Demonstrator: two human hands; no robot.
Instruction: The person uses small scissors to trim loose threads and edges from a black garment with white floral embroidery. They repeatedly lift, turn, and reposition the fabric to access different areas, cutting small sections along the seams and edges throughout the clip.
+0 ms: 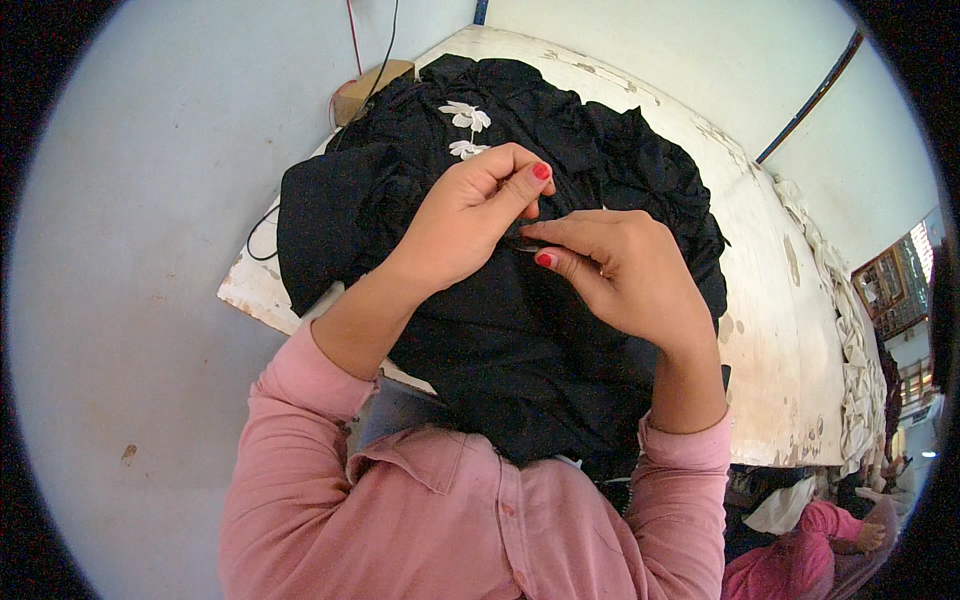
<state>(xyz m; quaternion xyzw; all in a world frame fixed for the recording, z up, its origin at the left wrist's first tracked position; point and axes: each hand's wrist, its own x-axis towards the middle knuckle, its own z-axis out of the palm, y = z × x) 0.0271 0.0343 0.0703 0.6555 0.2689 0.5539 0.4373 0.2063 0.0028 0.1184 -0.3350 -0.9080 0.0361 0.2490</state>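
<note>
A large black cloth garment lies bunched over the table and hangs down toward my lap. White flower-shaped appliqués show on its far part. My left hand is raised just above the cloth, thumb and fingers pinched together; whatever sits between them is too small to make out. Close by on the right, my right hand pinches a bit of the black cloth between thumb and fingertips. A small greyish edge shows near those fingertips, partly hidden by the hand.
The worn white table extends to the right. A brown box with red and black cords stands at its far left, by the wall. Crumpled whitish cloth lines the right edge. Another person's pink-clad arm shows at lower right.
</note>
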